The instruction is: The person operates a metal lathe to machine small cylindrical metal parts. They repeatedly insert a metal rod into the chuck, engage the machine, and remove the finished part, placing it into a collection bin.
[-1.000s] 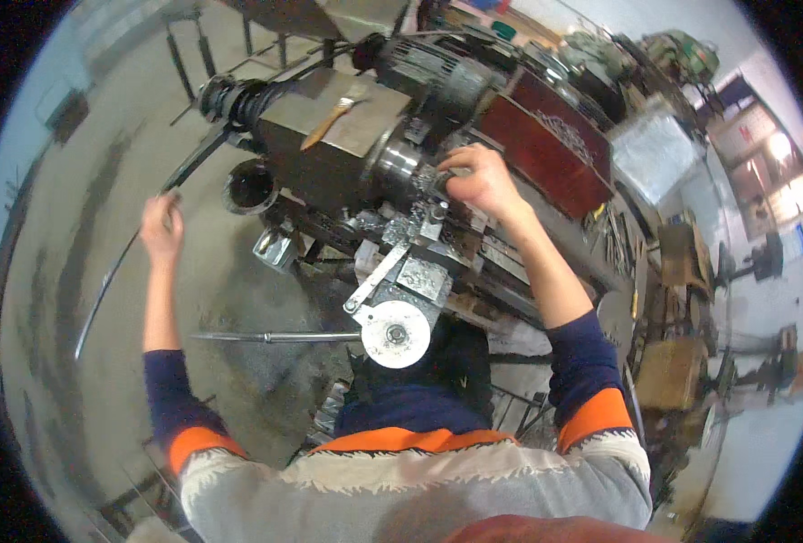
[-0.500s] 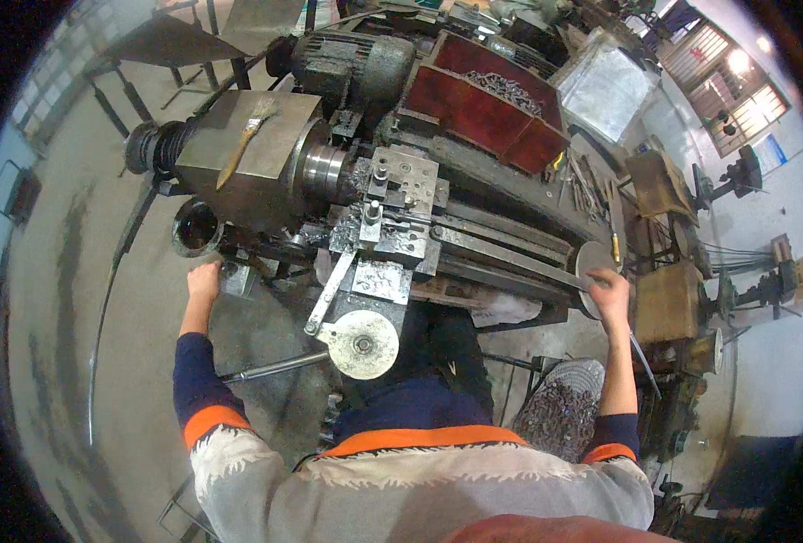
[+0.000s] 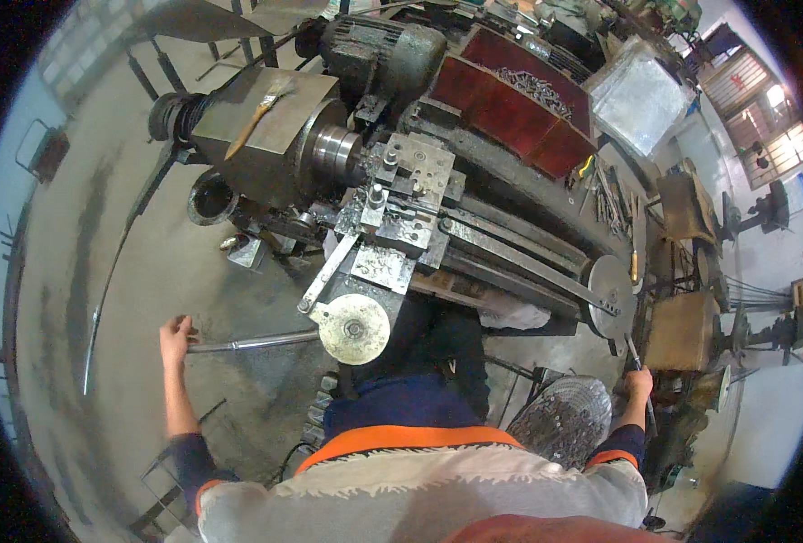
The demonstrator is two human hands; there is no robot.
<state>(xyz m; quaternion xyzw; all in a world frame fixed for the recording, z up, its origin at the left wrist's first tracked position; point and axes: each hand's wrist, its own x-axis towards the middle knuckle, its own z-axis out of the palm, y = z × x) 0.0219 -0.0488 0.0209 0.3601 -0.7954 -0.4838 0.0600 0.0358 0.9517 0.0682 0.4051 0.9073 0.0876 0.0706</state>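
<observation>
My left hand (image 3: 178,338) is at the outer end of a long metal lever (image 3: 256,342), its fingers curled in beside the bar. That lever runs to a pale round disc (image 3: 354,328) at the front of a small lathe. On the right, my right hand (image 3: 638,383) grips a thin metal lever (image 3: 633,352) below a grey wheel (image 3: 609,295) at the end of the slide. Between my arms is the tool slide (image 3: 399,231), topped with bolts and a flat clamp handle (image 3: 331,273). The bright spindle nose (image 3: 337,156) faces it.
A wooden-handled brush (image 3: 255,122) lies on the headstock (image 3: 275,136). Behind the slide stand a motor (image 3: 379,59) and a red bin (image 3: 510,113) of small metal parts. Hand tools (image 3: 611,204) lie at right. A round basket (image 3: 560,421) of dark pieces sits near my right arm.
My left hand has moved down from beside the chute to the lever's end. My right hand has dropped from the wheel's rim to the thin lever. The view has shifted slightly.
</observation>
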